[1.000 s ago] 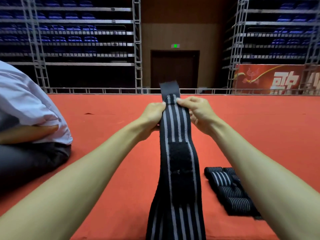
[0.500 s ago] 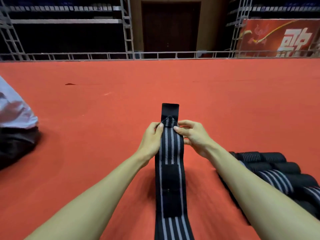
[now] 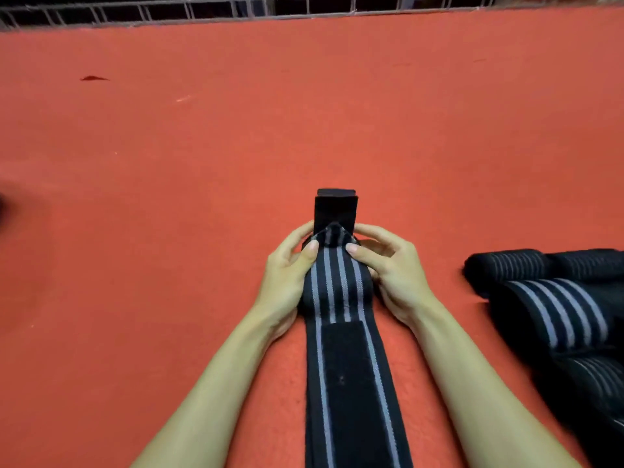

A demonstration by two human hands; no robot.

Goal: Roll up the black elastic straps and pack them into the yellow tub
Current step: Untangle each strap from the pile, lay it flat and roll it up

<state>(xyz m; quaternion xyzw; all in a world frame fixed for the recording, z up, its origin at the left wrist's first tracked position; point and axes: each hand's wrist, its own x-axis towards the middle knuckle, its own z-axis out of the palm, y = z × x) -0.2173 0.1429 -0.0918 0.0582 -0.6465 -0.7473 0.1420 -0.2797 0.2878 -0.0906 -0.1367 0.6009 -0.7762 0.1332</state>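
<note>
Gripping the black elastic strap (image 3: 341,292) near its far end from both sides: with the left hand (image 3: 287,275) on its left edge, left thumb (image 3: 309,253) pressed flat on the striped face and fingers curled round behind; with the right hand (image 3: 388,268) on its right edge, right thumb (image 3: 358,253) likewise on top, fingers curled behind. Bunched into a small peak between the two thumbs, with a plain black tab (image 3: 335,207) standing up just beyond the fingertips. Running back from the grip toward the camera as a flat band with grey lengthwise stripes, lying on the red floor (image 3: 202,163) between the left forearm (image 3: 216,383) and the right forearm (image 3: 472,383), and carrying a black rectangular patch (image 3: 347,366) on its face just behind the hands. Cut off by the lower edge of the view, so no telling how long. To the right of the right forearm, near but apart from the held band, a heap of rolled straps (image 3: 553,298), black with the same grey stripes, lying side by side on the floor and partly out of view at the right edge. Far off along the top, a grey metal railing (image 3: 202,10) at the edge of the red floor. On the floor at upper left, a small dark mark (image 3: 94,78).
</note>
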